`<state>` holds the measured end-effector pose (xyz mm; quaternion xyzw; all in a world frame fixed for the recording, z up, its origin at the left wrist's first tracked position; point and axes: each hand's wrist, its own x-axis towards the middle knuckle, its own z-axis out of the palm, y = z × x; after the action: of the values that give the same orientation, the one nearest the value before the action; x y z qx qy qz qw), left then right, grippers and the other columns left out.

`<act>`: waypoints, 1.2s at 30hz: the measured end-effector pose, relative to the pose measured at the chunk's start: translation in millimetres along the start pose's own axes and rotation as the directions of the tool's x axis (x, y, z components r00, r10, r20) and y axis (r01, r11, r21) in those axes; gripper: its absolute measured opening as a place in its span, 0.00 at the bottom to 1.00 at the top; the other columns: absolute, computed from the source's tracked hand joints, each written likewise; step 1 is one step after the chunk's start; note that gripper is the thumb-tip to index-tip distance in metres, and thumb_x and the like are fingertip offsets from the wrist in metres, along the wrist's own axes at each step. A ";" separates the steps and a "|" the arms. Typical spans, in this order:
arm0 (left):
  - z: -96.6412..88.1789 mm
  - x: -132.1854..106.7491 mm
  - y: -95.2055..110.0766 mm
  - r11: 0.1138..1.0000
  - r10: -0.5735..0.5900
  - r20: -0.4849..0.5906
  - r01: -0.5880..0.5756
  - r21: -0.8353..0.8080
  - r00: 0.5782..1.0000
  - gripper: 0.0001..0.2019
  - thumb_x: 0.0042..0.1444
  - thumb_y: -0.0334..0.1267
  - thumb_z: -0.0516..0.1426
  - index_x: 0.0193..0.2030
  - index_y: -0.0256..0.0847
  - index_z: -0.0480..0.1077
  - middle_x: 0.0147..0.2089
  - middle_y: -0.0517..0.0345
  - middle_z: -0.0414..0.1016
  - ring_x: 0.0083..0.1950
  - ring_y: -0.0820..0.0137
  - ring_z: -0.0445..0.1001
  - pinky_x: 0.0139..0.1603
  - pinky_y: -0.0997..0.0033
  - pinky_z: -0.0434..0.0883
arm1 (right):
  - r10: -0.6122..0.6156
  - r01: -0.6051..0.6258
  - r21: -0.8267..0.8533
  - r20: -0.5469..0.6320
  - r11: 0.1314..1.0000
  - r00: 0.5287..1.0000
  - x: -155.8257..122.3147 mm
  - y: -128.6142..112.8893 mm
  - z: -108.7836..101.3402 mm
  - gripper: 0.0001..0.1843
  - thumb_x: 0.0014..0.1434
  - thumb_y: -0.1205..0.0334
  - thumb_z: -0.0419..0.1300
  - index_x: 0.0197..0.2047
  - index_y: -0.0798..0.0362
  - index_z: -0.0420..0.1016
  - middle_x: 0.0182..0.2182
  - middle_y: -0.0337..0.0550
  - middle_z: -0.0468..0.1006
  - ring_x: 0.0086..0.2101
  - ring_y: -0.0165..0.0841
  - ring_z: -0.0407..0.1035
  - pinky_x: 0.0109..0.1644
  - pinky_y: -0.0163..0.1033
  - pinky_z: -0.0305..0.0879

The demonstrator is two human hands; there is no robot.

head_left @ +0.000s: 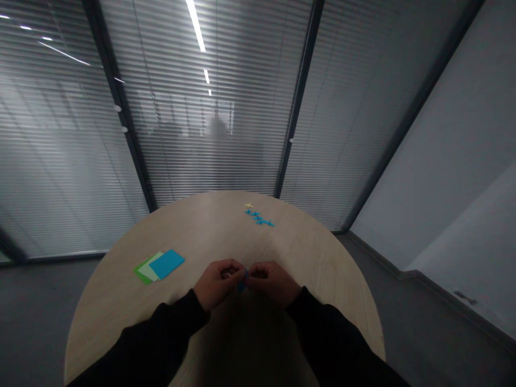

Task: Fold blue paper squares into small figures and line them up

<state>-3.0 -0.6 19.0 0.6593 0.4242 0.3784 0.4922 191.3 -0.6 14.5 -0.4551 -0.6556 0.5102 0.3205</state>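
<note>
My left hand (220, 282) and my right hand (271, 282) meet over the middle of a round wooden table (121, 301). Both are curled, and together they pinch a small piece of blue paper (243, 281) between the fingertips. Most of the paper is hidden by my fingers. Black sleeves cover both arms.
A fanned stack of blue, pale green and green paper sheets (159, 265) lies to the left. At the table's far side sits a row of small blue folded paper pieces (259, 218) with a yellow one (249, 205) at its end. Glass walls with blinds stand behind.
</note>
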 end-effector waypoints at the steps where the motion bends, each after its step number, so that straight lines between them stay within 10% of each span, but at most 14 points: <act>1: -0.1 0.3 -1.0 1.000 0.002 0.003 -0.002 -0.003 1.000 0.17 0.52 0.51 0.62 0.33 0.36 0.75 0.26 0.57 0.74 0.24 0.73 0.65 0.26 0.73 0.59 | 0.005 -0.005 0.002 0.009 1.000 1.000 -0.2 -0.4 0.0 0.14 0.50 0.53 0.69 0.29 0.55 0.77 0.23 0.37 0.74 0.25 0.29 0.65 0.31 0.35 0.58; 8: 5.2 0.5 -9.2 0.980 0.011 -0.003 -0.011 -0.200 1.000 0.18 0.52 0.52 0.63 0.35 0.37 0.73 0.28 0.58 0.73 0.28 0.72 0.68 0.30 0.72 0.63 | 0.001 -0.001 0.007 0.008 1.000 1.000 -0.5 -2.7 -0.3 0.14 0.49 0.52 0.69 0.29 0.55 0.75 0.23 0.36 0.73 0.25 0.28 0.65 0.30 0.34 0.57; 36: 2.6 1.3 -3.1 0.995 -0.056 -0.029 0.053 -0.085 0.998 0.21 0.51 0.56 0.62 0.33 0.37 0.76 0.27 0.54 0.77 0.26 0.70 0.70 0.29 0.71 0.64 | 0.007 -0.007 -0.043 -0.011 0.999 1.000 -1.9 -4.5 1.7 0.14 0.54 0.51 0.67 0.31 0.54 0.80 0.24 0.39 0.77 0.25 0.30 0.68 0.30 0.34 0.60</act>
<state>-0.7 0.2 15.5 0.6203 0.4334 0.3924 0.5230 189.2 -3.3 18.4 -0.4671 -0.6629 0.4946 0.3126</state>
